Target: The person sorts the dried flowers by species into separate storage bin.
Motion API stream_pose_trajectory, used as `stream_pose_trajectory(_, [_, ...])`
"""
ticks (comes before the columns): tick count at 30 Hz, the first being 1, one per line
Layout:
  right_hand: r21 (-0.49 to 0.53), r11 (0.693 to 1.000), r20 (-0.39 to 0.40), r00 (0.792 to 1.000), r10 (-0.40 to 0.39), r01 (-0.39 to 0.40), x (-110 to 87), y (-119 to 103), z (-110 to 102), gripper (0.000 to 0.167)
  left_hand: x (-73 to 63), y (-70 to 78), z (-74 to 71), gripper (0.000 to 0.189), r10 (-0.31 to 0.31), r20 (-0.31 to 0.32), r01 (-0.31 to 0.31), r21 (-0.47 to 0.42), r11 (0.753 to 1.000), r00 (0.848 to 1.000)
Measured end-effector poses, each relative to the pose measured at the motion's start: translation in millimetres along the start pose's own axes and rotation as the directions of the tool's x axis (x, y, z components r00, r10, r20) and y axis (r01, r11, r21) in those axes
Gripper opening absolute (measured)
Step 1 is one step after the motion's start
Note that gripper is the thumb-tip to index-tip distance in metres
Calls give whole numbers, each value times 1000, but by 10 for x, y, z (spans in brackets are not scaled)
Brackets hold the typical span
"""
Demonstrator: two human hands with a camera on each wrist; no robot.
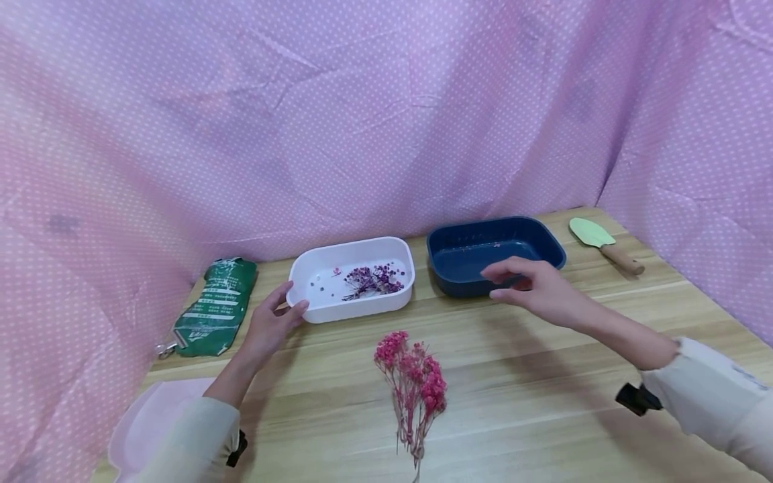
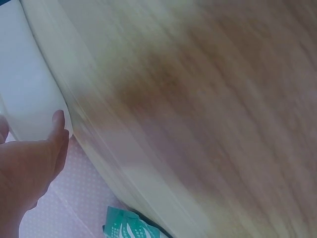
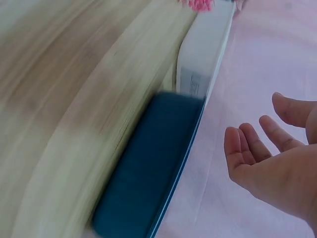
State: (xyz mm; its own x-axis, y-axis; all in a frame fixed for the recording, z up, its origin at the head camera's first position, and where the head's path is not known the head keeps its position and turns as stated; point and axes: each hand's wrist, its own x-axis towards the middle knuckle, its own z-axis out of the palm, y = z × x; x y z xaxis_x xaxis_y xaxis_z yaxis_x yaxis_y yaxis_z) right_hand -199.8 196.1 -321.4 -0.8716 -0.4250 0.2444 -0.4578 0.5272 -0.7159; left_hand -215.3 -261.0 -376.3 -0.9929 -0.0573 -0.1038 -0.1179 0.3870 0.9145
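At the back of the table stands a white plastic tray [image 1: 353, 310], with a small bunch of purple dried flowers [image 1: 374, 278] and scattered bits inside. My left hand [image 1: 274, 322] holds its left end, thumb at the front corner and fingers at the left side. In the left wrist view, the thumb [image 2: 58, 121] lies against the white wall. Nothing is in my right hand [image 1: 540, 290], its fingers loosely bent, which overlaps the front rim of a dark blue tray [image 1: 465, 287]. A bunch of pink dried flowers [image 1: 417, 382] lies on the table between the hands.
A small trowel [image 1: 594, 235] with a light green blade and wooden handle lies at the back right. On the left are a green printed packet [image 1: 220, 302] and a pale pink flat piece [image 1: 160, 416]. Dotted pink cloth [image 1: 362, 121] hangs behind the wooden table [image 1: 513, 409].
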Motion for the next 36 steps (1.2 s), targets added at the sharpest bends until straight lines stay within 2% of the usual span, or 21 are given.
stream_pose_trajectory(4, [16,998,-7,998,57,-57,-160,97,-149,27,1,19,8,75,1,-2,-1,-7,1000,1000])
stream_pose_trajectory(9, [11,994,14,994,105,-105,-292,198,-240,29,-8,17,9,75,-1,7,2,-16,1000,1000])
stream_pose_trajectory(18, [-21,990,-3,990,141,-141,-333,360,-346,34,-4,13,24,72,25,2,-25,-12,1000,1000])
stream_pose_trajectory(24, [-60,988,-63,989,137,-140,-345,485,-453,34,-28,13,-6,75,55,11,-54,-48,997,998])
stream_pose_trajectory(26, [-73,988,-88,988,128,-134,-350,531,-491,34,-58,31,-29,78,62,1,-62,-36,997,998])
stream_pose_trajectory(28, [-84,988,-115,986,119,-129,-353,581,-534,34,-104,65,-53,80,56,-31,-57,-11,998,998])
stream_pose_trajectory(32, [-115,980,-157,977,141,-160,-366,681,-648,36,-239,130,-52,78,31,-150,-20,74,997,988])
stream_pose_trajectory(34, [-126,974,-162,973,165,-186,-369,731,-706,38,-322,152,-15,71,29,-206,-17,60,998,978])
stream_pose_trajectory(36, [-136,968,-170,968,186,-210,-373,774,-751,40,-422,179,35,63,29,-220,-20,45,999,975])
